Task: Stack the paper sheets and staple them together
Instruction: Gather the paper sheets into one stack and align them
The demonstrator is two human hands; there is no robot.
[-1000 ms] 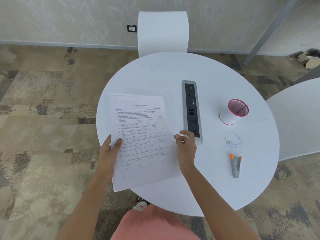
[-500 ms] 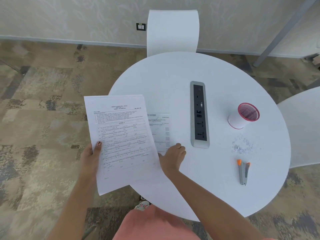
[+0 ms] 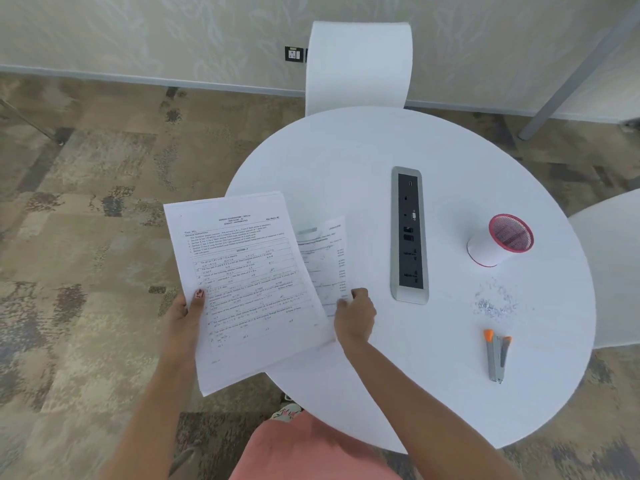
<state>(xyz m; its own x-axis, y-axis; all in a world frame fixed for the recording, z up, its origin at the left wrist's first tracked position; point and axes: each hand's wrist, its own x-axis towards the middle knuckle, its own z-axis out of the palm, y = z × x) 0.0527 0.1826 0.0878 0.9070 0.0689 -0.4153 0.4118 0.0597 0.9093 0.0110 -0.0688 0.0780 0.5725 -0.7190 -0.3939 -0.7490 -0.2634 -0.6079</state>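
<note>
While the left hand (image 3: pixel 187 315) grips a printed paper sheet (image 3: pixel 242 285) by its left edge, thumb on top, the sheet hangs partly off the counter (image 3: pixel 346 161) at centre-left of the frame, tilted a little counter-clockwise. It is thin, white and rectangular, covered in rows of fine black text and ruled lines; the edge at its top looks layered, so it may be more than one sheet. To its right, a second sheet (image 3: pixel 325 261) lies flat on the counter, its left part hidden beneath the held one. The right hand (image 3: pixel 355 317) rests on this sheet's lower right corner, fingers curled down and closed against the paper.

The counter is round, smooth and matte white. A long, narrow power strip (image 3: pixel 409 233) with a grey metal frame and black face is set into it right of centre. Farther right stands a pen cup (image 3: pixel 500 240), a tapered white cylinder with a red mesh rim, tipped in the wide-angle view. Below it lies a scatter of small silvery staples (image 3: pixel 495 303), and below that a grey stapler (image 3: pixel 497 355) with orange tips, well apart from the sheets. A curved white chair back (image 3: pixel 358 64) stands at the top of the frame over mottled brown carpet (image 3: pixel 86 202).

Compared with half a second ago, the held sheet sits a touch closer to the counter, and the right hand has moved slightly up onto the lower sheet's corner.
</note>
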